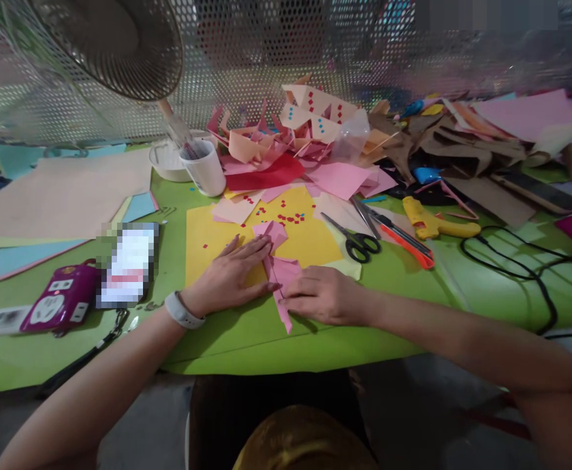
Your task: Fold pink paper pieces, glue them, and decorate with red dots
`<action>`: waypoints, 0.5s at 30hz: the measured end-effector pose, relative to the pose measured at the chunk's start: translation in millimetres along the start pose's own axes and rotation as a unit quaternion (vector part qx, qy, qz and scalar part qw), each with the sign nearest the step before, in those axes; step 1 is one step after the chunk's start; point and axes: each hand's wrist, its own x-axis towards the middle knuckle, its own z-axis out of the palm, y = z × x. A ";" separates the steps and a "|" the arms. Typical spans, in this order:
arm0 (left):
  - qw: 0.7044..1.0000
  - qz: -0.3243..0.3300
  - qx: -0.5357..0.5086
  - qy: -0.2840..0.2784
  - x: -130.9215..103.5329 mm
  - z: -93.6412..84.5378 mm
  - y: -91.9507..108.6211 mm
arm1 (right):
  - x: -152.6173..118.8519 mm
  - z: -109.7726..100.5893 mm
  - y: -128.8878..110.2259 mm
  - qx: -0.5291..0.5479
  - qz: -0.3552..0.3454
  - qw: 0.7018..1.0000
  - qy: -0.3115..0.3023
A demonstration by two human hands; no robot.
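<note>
A folded pink paper piece (284,269) lies at the middle of the green table, partly over a yellow sheet (310,238). My left hand (234,273) rests flat with fingers stretched, its fingertips on the pink paper's left edge. On the paper's right side, the fingers of my right hand (322,295) are curled and pinch its lower part. Small red squares (290,219) are scattered on the yellow sheet above the hands. Black-handled scissors (362,247) lie right of the paper, beside an orange cutter (406,243).
A phone (129,264) and a purple case (62,297) lie on the left. Behind are a fan (114,39), a white cup (204,168) and piled paper scraps (261,140). A yellow glue gun (435,222) and black cables (516,271) lie to the right.
</note>
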 end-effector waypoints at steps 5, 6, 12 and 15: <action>1.000 -0.007 0.000 -0.014 0.0 -0.5 -0.3 | 2.3 0.4 -0.7 0.063 0.059 0.996 0.001; 1.000 -0.007 0.004 -0.016 0.0 -0.7 -0.1 | 2.6 0.0 -2.3 0.035 0.041 0.998 0.008; 1.000 -0.002 0.001 -0.007 -0.2 -0.2 0.1 | 1.7 -1.7 -8.2 -0.094 -0.069 0.993 -0.032; 1.000 0.001 -0.009 -0.005 -0.4 0.4 0.1 | 1.6 -1.6 -6.1 -0.030 -0.030 0.999 -0.031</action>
